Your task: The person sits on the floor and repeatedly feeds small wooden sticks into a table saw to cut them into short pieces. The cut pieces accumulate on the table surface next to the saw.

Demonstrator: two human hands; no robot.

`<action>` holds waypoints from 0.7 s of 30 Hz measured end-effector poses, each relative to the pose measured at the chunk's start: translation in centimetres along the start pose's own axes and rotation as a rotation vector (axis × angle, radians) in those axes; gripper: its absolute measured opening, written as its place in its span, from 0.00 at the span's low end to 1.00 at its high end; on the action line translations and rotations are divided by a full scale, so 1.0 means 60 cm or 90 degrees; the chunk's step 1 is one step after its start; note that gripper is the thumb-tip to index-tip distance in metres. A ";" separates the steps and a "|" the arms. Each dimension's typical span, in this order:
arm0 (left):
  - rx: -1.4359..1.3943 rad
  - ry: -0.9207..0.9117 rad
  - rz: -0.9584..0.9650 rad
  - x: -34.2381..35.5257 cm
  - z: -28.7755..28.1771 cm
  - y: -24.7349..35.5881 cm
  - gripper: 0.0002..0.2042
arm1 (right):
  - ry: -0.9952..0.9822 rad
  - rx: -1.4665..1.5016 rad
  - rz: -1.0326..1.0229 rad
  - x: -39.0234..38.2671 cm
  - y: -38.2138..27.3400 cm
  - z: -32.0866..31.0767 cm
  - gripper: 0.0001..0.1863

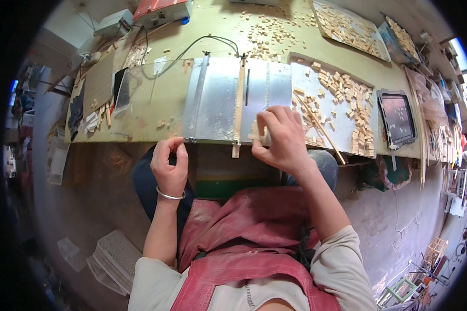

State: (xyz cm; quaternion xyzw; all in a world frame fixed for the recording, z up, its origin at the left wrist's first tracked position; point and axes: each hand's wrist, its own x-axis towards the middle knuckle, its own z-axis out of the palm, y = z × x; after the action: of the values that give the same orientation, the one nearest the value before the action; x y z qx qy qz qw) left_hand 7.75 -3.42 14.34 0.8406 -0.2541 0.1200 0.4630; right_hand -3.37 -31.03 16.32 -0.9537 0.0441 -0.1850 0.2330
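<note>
My right hand [284, 136] is bent over the front right part of a metal plate [215, 98], its fingers and thumb closed around a few small pale wooden blocks [259, 132]. Fingers curled and thumb drawn in, my left hand [169, 163] is at the table's front edge, beside the plate's front left corner. Whatever its fingertips may hold is hidden or too small to name. Between my hands a wooden strip [240, 98] runs front to back along the plate and juts past its front edge. Right of the strip is a narrow dark slot [247, 88].
At the right stands a shallow tray [312, 78] with many wooden blocks and a long thin stick [321, 129]. Beyond it are a black-framed tray [398, 119] and a block-covered board [350, 28]. A cable [184, 54] crosses the table [213, 20]; a red box [161, 11] sits far left.
</note>
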 end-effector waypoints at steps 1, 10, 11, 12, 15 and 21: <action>-0.006 0.012 0.004 0.007 -0.001 0.012 0.05 | -0.013 -0.011 0.006 0.009 0.000 0.019 0.26; -0.060 -0.276 0.079 0.049 0.025 0.085 0.17 | -0.045 -0.065 0.083 -0.024 0.000 0.028 0.55; -0.064 -0.311 0.069 0.057 0.043 0.089 0.17 | -0.043 -0.105 0.081 -0.032 0.000 0.035 0.56; -0.035 -0.312 0.088 0.063 0.060 0.087 0.17 | -0.041 -0.140 0.077 -0.037 -0.005 0.047 0.56; 0.049 -0.301 0.130 0.064 0.096 0.083 0.15 | -0.065 -0.165 0.083 -0.044 -0.008 0.071 0.61; 0.139 -0.297 0.127 0.042 0.139 0.082 0.12 | -0.061 -0.172 0.089 -0.044 -0.012 0.086 0.55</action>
State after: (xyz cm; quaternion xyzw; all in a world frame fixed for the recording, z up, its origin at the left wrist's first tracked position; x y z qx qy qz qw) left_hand 6.95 -13.42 14.45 0.8613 -0.4211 -0.0049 0.2842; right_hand -3.89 -27.75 11.53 -0.9787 0.1238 -0.1147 0.1166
